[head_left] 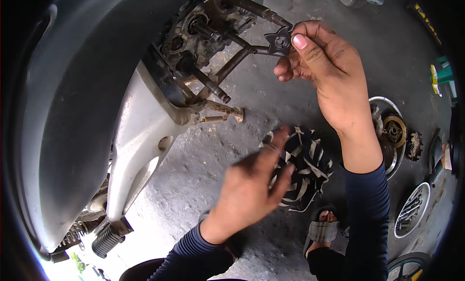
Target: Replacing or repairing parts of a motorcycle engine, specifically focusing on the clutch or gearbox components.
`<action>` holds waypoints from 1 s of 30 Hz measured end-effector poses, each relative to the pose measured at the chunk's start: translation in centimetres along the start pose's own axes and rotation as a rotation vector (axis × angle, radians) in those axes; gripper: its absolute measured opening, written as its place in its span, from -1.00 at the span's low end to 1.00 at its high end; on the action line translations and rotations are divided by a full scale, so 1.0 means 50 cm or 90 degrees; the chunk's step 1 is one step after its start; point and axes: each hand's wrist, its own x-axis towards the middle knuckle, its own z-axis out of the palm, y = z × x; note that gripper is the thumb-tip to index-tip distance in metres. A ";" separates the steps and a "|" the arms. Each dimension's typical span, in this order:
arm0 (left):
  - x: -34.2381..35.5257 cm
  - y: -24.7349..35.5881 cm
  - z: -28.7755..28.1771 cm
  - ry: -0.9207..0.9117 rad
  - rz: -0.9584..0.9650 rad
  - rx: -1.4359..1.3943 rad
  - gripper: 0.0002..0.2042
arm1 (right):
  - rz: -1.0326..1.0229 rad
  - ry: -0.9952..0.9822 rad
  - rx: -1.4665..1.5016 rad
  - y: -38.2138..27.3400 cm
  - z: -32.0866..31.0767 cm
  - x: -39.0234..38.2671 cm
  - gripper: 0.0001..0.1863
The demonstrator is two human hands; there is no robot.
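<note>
My right hand (329, 73) pinches a dark, star-shaped metal plate (278, 41) with a centre hole between thumb and fingers, beside the end of the upper steel shaft (252, 6) on an exposed engine (191, 38); whether plate and shaft touch I cannot tell. My left hand (247, 186), blurred, is lower in the middle with fingers apart and holding nothing visible, above a round black stool or pad woven with pale strips (310, 160). Another shaft (210, 85) sticks out lower on the engine.
The motorbike's dark seat (72, 87) and pale frame panel (133, 121) fill the left. At right lie a metal tray with round engine parts (402, 155), a toothed part (414, 145) and a bowl of tools (411, 208). My sandalled foot (322, 232) is at bottom.
</note>
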 end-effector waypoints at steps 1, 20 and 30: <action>0.040 -0.009 -0.027 0.153 -0.043 0.022 -0.32 | -0.051 0.006 -0.004 0.017 -0.007 0.004 -0.78; 0.228 -0.025 -0.085 0.417 -0.111 0.246 -0.22 | -0.194 -0.047 0.104 0.001 0.031 0.065 -0.85; 0.231 -0.057 -0.083 0.383 -0.093 0.264 -0.18 | -0.116 -0.095 0.089 0.004 0.066 0.086 -0.89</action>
